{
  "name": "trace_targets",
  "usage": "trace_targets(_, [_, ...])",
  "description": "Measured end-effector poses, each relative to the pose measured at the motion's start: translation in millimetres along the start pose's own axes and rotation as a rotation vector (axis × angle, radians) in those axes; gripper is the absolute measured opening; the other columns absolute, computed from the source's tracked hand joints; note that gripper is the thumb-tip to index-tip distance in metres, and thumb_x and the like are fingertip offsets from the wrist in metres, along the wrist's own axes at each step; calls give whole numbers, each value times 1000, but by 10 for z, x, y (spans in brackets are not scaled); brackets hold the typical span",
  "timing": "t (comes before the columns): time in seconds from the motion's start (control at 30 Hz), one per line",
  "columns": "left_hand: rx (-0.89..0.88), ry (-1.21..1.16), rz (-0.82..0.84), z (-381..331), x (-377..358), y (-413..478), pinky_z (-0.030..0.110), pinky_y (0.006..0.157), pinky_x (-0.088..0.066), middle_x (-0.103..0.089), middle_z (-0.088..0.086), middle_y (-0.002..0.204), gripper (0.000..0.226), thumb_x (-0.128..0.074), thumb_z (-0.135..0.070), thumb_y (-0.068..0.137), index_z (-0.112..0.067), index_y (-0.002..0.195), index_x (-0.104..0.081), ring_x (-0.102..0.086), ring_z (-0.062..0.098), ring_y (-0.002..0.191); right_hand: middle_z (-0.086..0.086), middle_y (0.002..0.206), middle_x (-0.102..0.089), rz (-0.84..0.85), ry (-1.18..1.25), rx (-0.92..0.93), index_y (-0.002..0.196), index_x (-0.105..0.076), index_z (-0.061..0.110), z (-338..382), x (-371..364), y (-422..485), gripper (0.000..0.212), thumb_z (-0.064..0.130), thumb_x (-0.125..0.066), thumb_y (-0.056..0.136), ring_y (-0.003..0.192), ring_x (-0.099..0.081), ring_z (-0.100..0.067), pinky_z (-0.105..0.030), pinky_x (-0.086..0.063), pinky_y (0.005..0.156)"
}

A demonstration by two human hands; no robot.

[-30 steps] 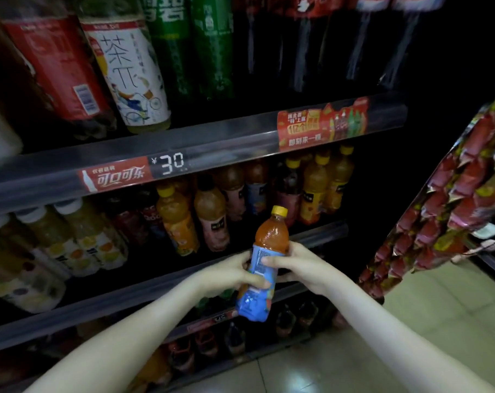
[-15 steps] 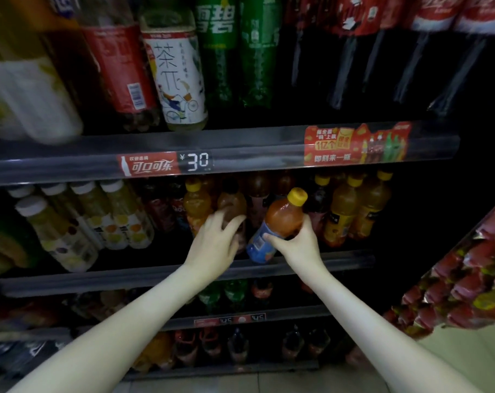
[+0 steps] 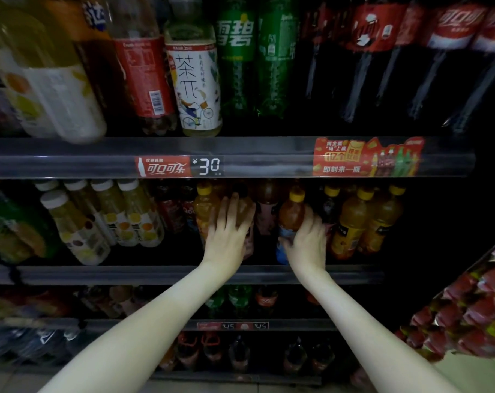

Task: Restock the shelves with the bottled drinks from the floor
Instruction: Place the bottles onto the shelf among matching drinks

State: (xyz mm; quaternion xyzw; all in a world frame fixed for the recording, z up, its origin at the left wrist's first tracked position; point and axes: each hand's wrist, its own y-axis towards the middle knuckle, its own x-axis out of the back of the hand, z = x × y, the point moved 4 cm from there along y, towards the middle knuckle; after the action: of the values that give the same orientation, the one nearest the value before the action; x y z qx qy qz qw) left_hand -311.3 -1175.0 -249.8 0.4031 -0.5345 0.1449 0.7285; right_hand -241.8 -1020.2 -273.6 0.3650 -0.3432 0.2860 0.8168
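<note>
one bottle going into the middle row

the shelves (image 3: 70, 163) fill nearly all i can see, dark and packed. along the top row stand the biggest things: tall cola bottles (image 3: 382, 52) to the right, two green bottles (image 3: 237, 66) next to them, then a white-label tea bottle (image 3: 196, 89) and a red-label bottle (image 3: 144, 75) further left. low at the right edge hangs a bunch of red snack packets (image 3: 473, 313), well apart from my arms, with a patch of pale floor (image 3: 481, 375) below them.

the middle shelf (image 3: 155, 275) carries smaller drinks: white-capped bottles (image 3: 127, 217) on the left and yellow bottles (image 3: 354, 222) with yellow caps on the right. both my forearms reach up into the gap between those groups.

my left hand (image 3: 229, 234) lies flat, fingers straight and spread, pressing on the front of an amber bottle (image 3: 244, 211) in the row. my right hand (image 3: 307, 242) is curled round the blue-label bottle (image 3: 290, 219) from its right side. that bottle stands about upright at the front of the middle shelf, yellow cap on top, just beside the yellow bottles and near the bottle under my left palm. whether its base sits on the shelf i cannot tell.

on the rail above are a long red promo strip (image 3: 365, 157) and a small price tag (image 3: 208, 165) reading 30.
</note>
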Motion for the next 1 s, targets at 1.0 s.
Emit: trace_targets(1.0, [-147, -150, -123, -581, 94, -5, 51, 95, -46, -38, 23, 137, 81, -81, -12, 57, -10, 130, -49, -40, 37, 120, -22, 144, -39, -161, -272, 296, 144, -27, 17, -297, 425, -21, 94, 13, -82, 67, 133, -31, -35, -56, -38, 100])
